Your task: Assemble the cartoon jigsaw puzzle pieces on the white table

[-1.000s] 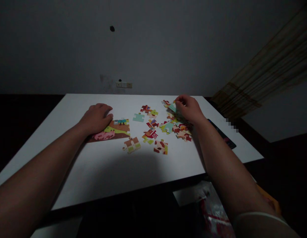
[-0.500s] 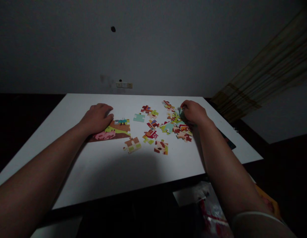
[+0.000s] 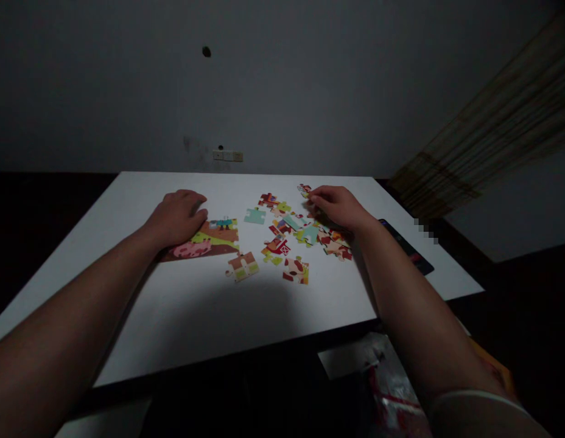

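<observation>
left hand (image 3: pixel 176 218) rested on joined jigsaw section (image 3: pixel 223 235) | right hand (image 3: pixel 341 208) was over loose jigsaw pieces (image 3: pixel 308 235) | white table (image 3: pixel 246 316) lay beneath

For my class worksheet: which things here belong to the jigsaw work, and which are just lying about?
Jigsaw work:
- joined jigsaw section, partly hidden by the left hand
- loose jigsaw pieces, some beneath the right hand
- white table

Lying about:
- dark flat device, possibly a phone
- clear plastic bag

White table (image 3: pixel 140 322); joined puzzle section (image 3: pixel 224 237) brown, green and spotted pink; 1 loose piece (image 3: pixel 254 216) plain mint.
</observation>
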{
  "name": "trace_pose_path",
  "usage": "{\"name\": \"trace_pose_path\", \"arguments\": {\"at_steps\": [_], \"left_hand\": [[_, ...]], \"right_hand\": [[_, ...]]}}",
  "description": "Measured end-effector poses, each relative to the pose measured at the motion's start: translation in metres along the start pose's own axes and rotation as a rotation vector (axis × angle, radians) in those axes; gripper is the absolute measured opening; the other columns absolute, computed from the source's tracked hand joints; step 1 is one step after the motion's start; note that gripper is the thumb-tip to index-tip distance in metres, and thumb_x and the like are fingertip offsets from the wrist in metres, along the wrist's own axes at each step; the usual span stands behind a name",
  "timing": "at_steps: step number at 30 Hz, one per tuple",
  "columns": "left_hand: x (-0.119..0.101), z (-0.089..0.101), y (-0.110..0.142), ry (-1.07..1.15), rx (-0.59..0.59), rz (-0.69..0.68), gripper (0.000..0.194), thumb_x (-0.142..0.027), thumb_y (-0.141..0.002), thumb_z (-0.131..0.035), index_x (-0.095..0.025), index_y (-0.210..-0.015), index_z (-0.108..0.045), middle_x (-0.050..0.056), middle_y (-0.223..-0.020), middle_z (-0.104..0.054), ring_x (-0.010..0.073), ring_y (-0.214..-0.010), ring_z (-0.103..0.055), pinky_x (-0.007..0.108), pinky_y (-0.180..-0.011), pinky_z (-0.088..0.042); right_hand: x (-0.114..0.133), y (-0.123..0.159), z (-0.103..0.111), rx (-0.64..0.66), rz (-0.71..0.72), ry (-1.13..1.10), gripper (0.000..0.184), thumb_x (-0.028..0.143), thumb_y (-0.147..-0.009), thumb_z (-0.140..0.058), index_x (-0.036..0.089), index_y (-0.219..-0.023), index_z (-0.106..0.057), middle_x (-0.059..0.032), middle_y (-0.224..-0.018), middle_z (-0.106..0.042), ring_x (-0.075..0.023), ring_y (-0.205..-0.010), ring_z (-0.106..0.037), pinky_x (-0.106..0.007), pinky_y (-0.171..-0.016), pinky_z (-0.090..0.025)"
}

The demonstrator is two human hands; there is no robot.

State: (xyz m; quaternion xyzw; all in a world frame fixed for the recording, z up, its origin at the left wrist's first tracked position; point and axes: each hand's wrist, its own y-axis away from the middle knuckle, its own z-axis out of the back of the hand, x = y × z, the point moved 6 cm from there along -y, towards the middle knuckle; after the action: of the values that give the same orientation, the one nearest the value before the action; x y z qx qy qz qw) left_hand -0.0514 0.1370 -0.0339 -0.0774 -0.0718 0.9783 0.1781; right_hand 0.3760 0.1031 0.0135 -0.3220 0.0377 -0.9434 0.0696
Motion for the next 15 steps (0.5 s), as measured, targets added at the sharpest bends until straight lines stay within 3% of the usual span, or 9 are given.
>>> {"name": "trace_pose_path", "arguments": {"at_steps": [4,8,12,15], "left_hand": [[-0.002,0.001,0.001,0.013,-0.003,0.003,0.063,-0.056,-0.100,-0.045,-0.020,-0.145,-0.070,0.018,-0.153,-0.068,0.0419,-0.147,-0.058,0.058,-0.127,-0.043],[-0.004,0.002,0.001,0.021,-0.005,0.001,0.061,-0.055,-0.101,-0.043,-0.020,-0.144,-0.070,0.018,-0.153,-0.068,0.0426,-0.148,-0.057,0.060,-0.127,-0.044],[-0.003,0.003,0.001,0.046,-0.007,0.006,0.062,-0.055,-0.100,-0.045,-0.018,-0.142,-0.072,0.020,-0.153,-0.068,0.0439,-0.147,-0.058,0.060,-0.128,-0.043],[-0.001,0.003,0.000,0.040,0.001,0.014,0.064,-0.057,-0.099,-0.046,-0.019,-0.143,-0.071,0.019,-0.153,-0.068,0.0436,-0.146,-0.058,0.059,-0.127,-0.044]], "right_hand": [[-0.018,0.001,0.024,-0.051,0.010,0.256,0.023,0.040,-0.105,-0.064,0.032,-0.113,-0.084,-0.0118,-0.126,-0.084,-0.0382,-0.122,-0.075,-0.055,-0.107,-0.059],[-0.040,0.001,0.035,-0.018,-0.040,0.416,0.030,0.051,-0.091,-0.084,0.031,-0.113,-0.085,-0.0198,-0.128,-0.080,-0.0464,-0.127,-0.070,-0.065,-0.113,-0.055],[-0.046,0.000,0.023,0.114,-0.064,0.364,0.027,0.050,-0.087,-0.086,0.031,-0.106,-0.084,-0.0173,-0.110,-0.083,-0.0442,-0.106,-0.077,-0.062,-0.099,-0.061],[-0.042,0.000,0.019,0.126,-0.071,0.291,0.026,0.048,-0.086,-0.084,0.032,-0.107,-0.083,-0.0142,-0.104,-0.084,-0.0422,-0.098,-0.078,-0.060,-0.091,-0.062]]}}
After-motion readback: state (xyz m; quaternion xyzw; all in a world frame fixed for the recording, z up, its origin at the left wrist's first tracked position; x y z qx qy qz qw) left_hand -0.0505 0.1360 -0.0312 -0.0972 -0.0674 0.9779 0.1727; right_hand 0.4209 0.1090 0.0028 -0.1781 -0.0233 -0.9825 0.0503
